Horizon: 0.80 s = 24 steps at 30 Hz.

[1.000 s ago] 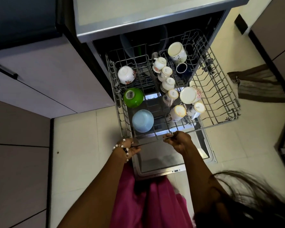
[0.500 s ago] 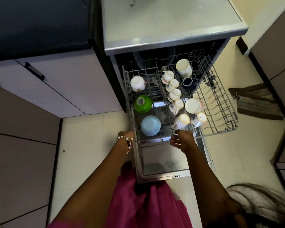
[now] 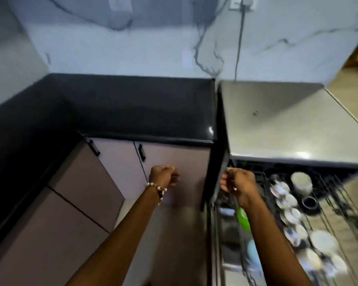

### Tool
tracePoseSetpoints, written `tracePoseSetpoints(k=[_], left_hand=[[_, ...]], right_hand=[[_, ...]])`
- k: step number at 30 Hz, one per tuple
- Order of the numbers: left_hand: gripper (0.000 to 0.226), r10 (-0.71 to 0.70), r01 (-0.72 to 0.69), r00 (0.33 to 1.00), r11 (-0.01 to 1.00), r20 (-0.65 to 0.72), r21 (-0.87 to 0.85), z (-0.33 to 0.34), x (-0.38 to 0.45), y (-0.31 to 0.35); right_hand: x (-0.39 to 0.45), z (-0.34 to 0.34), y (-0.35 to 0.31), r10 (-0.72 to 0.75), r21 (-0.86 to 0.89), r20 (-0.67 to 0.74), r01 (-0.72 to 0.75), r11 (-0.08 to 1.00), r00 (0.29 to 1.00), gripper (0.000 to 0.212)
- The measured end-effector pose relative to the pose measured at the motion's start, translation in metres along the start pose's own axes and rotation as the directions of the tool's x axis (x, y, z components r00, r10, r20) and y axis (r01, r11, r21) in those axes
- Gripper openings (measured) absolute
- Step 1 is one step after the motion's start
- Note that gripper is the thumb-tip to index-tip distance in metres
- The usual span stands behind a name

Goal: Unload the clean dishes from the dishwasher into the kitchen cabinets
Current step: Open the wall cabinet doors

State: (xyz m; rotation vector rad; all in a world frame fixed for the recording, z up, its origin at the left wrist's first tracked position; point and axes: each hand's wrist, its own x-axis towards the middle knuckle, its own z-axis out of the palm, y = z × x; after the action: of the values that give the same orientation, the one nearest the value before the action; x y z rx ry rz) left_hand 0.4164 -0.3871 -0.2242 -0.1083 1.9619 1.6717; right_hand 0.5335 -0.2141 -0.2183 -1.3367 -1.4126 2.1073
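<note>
The dishwasher's upper rack (image 3: 331,213) is pulled out at the lower right, blurred. It holds a green bowl (image 3: 243,219), a pale blue bowl (image 3: 252,254), a row of patterned white cups (image 3: 291,215), a larger white cup (image 3: 301,179) and a dark mug (image 3: 309,203). My right hand (image 3: 239,182) hovers over the rack's back left corner, fingers curled, holding nothing. My left hand (image 3: 163,176), with a bead bracelet at the wrist, is raised in front of a beige cabinet door (image 3: 180,159), loosely fisted and empty.
Two black handles (image 3: 142,152) (image 3: 94,148) sit on the lower cabinet doors under a black countertop (image 3: 132,104). The dishwasher's grey top (image 3: 287,124) adjoins it on the right. A cable (image 3: 239,44) hangs down the marbled wall behind.
Both hands have let go of the rack's front rail and risen. The view has swung up and left, from the rack to the countertop, wall and lower cabinets.
</note>
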Motion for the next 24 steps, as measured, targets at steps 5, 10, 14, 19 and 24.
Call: tracePoseSetpoints(k=[5,10,14,19,24], left_hand=[[0.017,0.26,-0.26,0.965,0.966,-0.035,0.009,-0.098,0.054,0.14],[0.02,0.507,-0.507,0.855,0.862,-0.109,0.032,-0.163,0.081,0.276],[0.016,0.639,-0.648,0.747,0.761,-0.184,0.012,-0.192,0.087,0.364],[0.011,0.685,-0.72,0.679,0.691,-0.264,-0.063,-0.208,0.104,0.453],[0.017,0.634,-0.7,0.708,0.687,-0.311,-0.194,-0.215,0.136,0.518]], right_hand=[[-0.01,0.147,-0.093,-0.223,0.035,0.135,0.221,0.975,0.965,0.01],[-0.029,0.258,-0.184,-0.442,0.059,0.224,0.441,0.896,0.869,0.015],[-0.04,0.312,-0.246,-0.577,0.026,0.278,0.594,0.804,0.768,0.019],[-0.038,0.363,-0.322,-0.669,0.09,0.298,0.678,0.73,0.681,0.017],[-0.015,0.412,-0.392,-0.64,0.237,0.325,0.596,0.768,0.696,0.012]])
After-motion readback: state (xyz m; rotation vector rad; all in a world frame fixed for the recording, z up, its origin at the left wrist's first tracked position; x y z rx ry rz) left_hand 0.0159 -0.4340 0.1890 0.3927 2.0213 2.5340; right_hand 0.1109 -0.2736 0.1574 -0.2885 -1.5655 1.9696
